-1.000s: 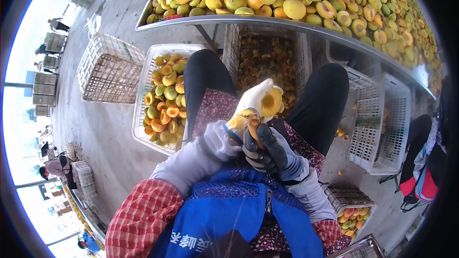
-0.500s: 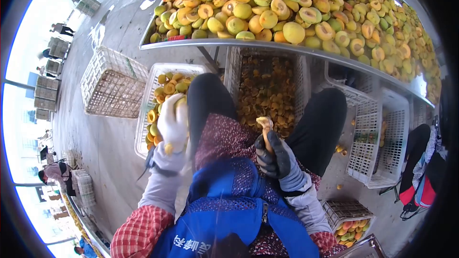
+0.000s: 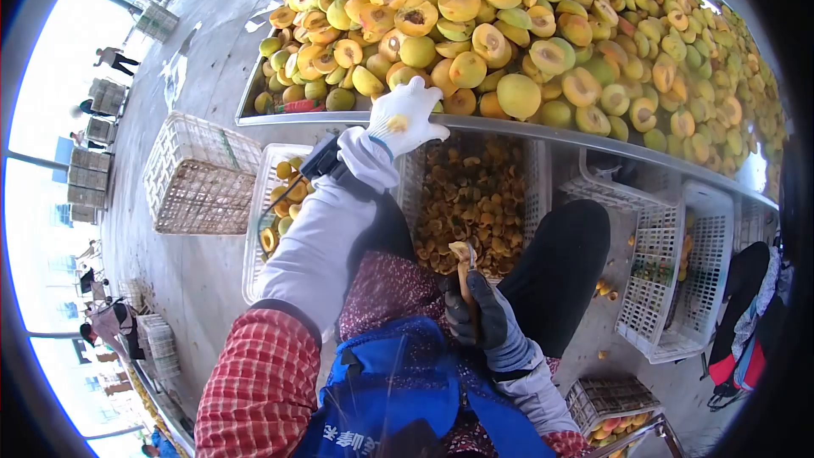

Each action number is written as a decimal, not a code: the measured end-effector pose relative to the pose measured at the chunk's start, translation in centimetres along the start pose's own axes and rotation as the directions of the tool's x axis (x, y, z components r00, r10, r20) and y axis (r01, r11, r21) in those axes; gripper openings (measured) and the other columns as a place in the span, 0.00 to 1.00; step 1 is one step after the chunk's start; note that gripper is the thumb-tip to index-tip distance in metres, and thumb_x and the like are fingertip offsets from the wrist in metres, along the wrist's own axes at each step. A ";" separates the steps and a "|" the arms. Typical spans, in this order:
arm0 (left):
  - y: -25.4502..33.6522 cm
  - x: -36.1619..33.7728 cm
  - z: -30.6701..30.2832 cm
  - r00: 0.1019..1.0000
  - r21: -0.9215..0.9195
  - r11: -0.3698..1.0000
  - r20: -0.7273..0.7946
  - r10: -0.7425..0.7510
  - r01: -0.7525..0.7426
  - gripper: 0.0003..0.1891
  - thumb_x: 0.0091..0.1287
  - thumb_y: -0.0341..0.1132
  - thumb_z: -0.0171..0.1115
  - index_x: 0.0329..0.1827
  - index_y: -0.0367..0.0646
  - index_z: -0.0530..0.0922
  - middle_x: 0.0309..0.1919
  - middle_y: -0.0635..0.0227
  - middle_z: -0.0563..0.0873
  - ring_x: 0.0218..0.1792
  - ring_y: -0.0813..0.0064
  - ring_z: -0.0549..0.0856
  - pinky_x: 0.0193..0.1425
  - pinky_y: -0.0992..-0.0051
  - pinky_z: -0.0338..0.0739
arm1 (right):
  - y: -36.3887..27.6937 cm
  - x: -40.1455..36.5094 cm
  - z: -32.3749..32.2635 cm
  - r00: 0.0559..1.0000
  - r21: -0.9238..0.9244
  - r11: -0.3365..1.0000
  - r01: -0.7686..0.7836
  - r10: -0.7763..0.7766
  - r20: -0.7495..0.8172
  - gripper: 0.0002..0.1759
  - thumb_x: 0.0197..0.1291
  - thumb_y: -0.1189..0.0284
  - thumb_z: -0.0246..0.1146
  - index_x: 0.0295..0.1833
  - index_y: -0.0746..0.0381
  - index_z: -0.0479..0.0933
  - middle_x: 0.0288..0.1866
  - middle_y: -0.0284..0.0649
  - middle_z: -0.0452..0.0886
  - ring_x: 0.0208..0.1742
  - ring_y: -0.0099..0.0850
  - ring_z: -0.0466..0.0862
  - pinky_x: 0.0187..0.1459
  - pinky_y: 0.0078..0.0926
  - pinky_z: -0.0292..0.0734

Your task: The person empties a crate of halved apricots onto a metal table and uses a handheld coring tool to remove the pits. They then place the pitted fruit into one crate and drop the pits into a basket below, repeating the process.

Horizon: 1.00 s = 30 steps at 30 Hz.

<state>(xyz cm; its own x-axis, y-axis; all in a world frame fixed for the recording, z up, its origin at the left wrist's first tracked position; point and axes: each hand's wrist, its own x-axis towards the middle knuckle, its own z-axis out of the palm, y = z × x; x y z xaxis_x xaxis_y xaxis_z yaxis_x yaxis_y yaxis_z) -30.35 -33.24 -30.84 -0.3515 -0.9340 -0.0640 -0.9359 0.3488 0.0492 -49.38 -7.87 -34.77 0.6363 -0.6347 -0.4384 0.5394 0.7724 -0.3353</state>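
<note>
My left hand, in a white glove with a yellow stain, is stretched over the near metal rim of the table. Its fingers are spread at the edge of a pile of halved yellow-orange stone fruit. No fruit shows in its grip. Lower down, between my knees, my right hand in a dark grey glove is closed around a wooden-handled pitting tool. The tool points upward, with a pale bit of fruit at its metal tip. Below it lies a crate of brown-orange fruit scraps.
A white crate with fruit halves stands left of my knees, partly behind my arm. Farther left is a stained lattice crate. White crates stand at the right, and another crate of fruit is at lower right. People work at far left.
My left hand has moved from the white crate on the left, where it was on fruit, up to the table's pile, and opened. My right hand still grips the tool, slightly lower.
</note>
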 end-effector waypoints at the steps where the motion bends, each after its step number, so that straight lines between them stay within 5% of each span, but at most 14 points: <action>1: -0.7 0.8 0.2 0.998 -0.036 0.998 0.006 0.060 -0.060 0.30 0.53 0.54 0.71 0.58 0.53 0.79 0.48 0.61 0.82 0.53 0.59 0.82 0.54 0.61 0.78 | -0.6 -0.3 0.0 0.992 0.063 0.998 0.001 -0.009 0.127 0.26 0.73 0.47 0.52 0.52 0.61 0.72 0.25 0.31 0.71 0.18 0.21 0.67 0.17 0.19 0.63; 3: -3.0 1.4 0.5 0.984 -0.110 0.979 0.021 0.177 -0.173 0.33 0.51 0.55 0.73 0.59 0.52 0.78 0.46 0.60 0.81 0.50 0.57 0.82 0.54 0.60 0.78 | -1.2 -1.1 0.1 0.953 0.159 0.987 0.028 -0.075 0.295 0.26 0.73 0.48 0.52 0.52 0.62 0.71 0.25 0.31 0.71 0.17 0.20 0.67 0.16 0.18 0.63; 5: -4.1 2.9 -0.1 0.968 -0.089 0.987 0.205 0.147 -0.131 0.33 0.51 0.53 0.72 0.61 0.55 0.76 0.46 0.60 0.82 0.53 0.57 0.81 0.53 0.61 0.78 | -1.6 -2.0 0.3 0.914 0.215 0.973 0.078 -0.156 0.374 0.26 0.73 0.48 0.52 0.52 0.63 0.71 0.25 0.31 0.71 0.16 0.19 0.66 0.16 0.17 0.63; 7: -3.8 3.4 -1.3 0.937 -0.105 0.992 0.333 0.104 -0.073 0.34 0.50 0.53 0.73 0.61 0.54 0.75 0.49 0.61 0.82 0.54 0.55 0.81 0.54 0.60 0.77 | -1.5 -0.8 -0.6 0.952 0.233 0.969 0.079 -0.142 0.269 0.26 0.73 0.49 0.52 0.53 0.63 0.71 0.24 0.30 0.69 0.16 0.19 0.65 0.15 0.18 0.62; 10: -2.2 2.7 -2.5 0.960 0.057 0.987 0.245 0.133 -0.151 0.33 0.50 0.51 0.73 0.59 0.51 0.75 0.51 0.59 0.81 0.54 0.53 0.81 0.54 0.60 0.77 | -1.3 -0.4 -1.3 0.988 0.259 0.964 0.061 -0.096 0.124 0.26 0.74 0.48 0.50 0.53 0.63 0.71 0.24 0.30 0.68 0.16 0.19 0.64 0.13 0.18 0.59; 16: -5.3 3.1 0.4 0.978 -0.276 0.950 0.103 0.180 -0.146 0.27 0.52 0.40 0.71 0.55 0.44 0.74 0.45 0.57 0.82 0.48 0.54 0.83 0.51 0.62 0.77 | -0.6 -1.3 -1.7 0.992 0.366 0.929 0.059 -0.094 0.078 0.27 0.74 0.49 0.51 0.54 0.64 0.71 0.25 0.30 0.69 0.16 0.19 0.65 0.13 0.17 0.61; 18: -5.3 2.1 0.3 0.992 -0.277 0.953 0.003 0.127 -0.121 0.25 0.54 0.37 0.68 0.56 0.42 0.74 0.39 0.57 0.83 0.45 0.55 0.83 0.50 0.63 0.77 | -1.7 -2.9 0.2 0.954 0.385 0.917 0.105 -0.202 0.220 0.26 0.74 0.49 0.51 0.54 0.65 0.71 0.24 0.31 0.69 0.16 0.19 0.66 0.14 0.17 0.62; 20: -4.4 0.9 0.5 0.998 -0.247 0.968 0.021 0.055 -0.048 0.25 0.55 0.38 0.67 0.56 0.41 0.75 0.41 0.55 0.83 0.46 0.54 0.84 0.50 0.63 0.77 | -2.9 -4.0 1.9 0.880 0.323 0.922 0.215 -0.326 0.346 0.27 0.74 0.49 0.51 0.53 0.65 0.71 0.23 0.31 0.69 0.15 0.19 0.66 0.13 0.18 0.64; 21: -4.0 0.2 0.7 0.999 -0.236 0.972 0.029 0.015 -0.008 0.25 0.56 0.39 0.67 0.56 0.41 0.76 0.41 0.54 0.84 0.46 0.53 0.84 0.51 0.62 0.78 | -3.0 -3.9 2.2 0.900 0.299 0.924 0.238 -0.325 0.289 0.26 0.74 0.49 0.51 0.53 0.65 0.71 0.23 0.31 0.69 0.15 0.19 0.66 0.13 0.18 0.64; 22: -4.3 -0.3 1.9 0.988 -0.166 0.977 -0.108 0.114 -0.131 0.28 0.56 0.46 0.68 0.57 0.40 0.77 0.43 0.50 0.84 0.48 0.50 0.84 0.52 0.61 0.78 | -3.2 -3.7 2.6 0.917 0.267 0.928 0.258 -0.323 0.235 0.26 0.74 0.50 0.51 0.53 0.65 0.71 0.23 0.31 0.69 0.15 0.19 0.66 0.13 0.18 0.64; 25: -4.4 0.5 1.3 0.999 -0.083 0.996 0.052 -0.014 0.018 0.30 0.55 0.54 0.70 0.53 0.41 0.78 0.46 0.52 0.84 0.51 0.52 0.84 0.53 0.59 0.78 | -2.8 -2.6 3.5 0.973 0.125 0.965 0.229 -0.228 -0.020 0.25 0.74 0.49 0.51 0.54 0.62 0.71 0.23 0.30 0.69 0.15 0.19 0.64 0.12 0.18 0.59; 28: -4.2 1.5 0.6 0.996 -0.298 0.953 0.075 -0.038 0.059 0.34 0.53 0.60 0.72 0.50 0.39 0.78 0.44 0.52 0.85 0.48 0.52 0.84 0.52 0.60 0.78 | -1.7 -1.2 2.7 0.988 0.082 0.985 0.153 -0.149 -0.052 0.25 0.73 0.48 0.52 0.54 0.60 0.72 0.24 0.30 0.68 0.15 0.18 0.62 0.13 0.19 0.54; 30: -3.4 1.8 0.5 0.999 -0.365 0.931 0.033 -0.018 0.028 0.34 0.52 0.60 0.72 0.48 0.38 0.77 0.41 0.52 0.85 0.47 0.53 0.84 0.50 0.59 0.77 | -1.5 -1.1 2.3 0.993 0.105 0.987 0.121 -0.119 -0.024 0.20 0.74 0.51 0.52 0.53 0.56 0.74 0.24 0.29 0.73 0.15 0.19 0.68 0.14 0.19 0.61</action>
<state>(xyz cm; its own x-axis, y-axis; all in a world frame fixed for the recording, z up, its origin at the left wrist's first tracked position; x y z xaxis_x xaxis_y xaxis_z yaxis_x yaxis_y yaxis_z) -27.80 -36.06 -31.67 -0.3356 -0.9369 -0.0977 -0.8723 0.2700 0.4077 -49.58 -8.39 -31.90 0.5541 -0.7213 -0.4156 0.6671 0.6834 -0.2967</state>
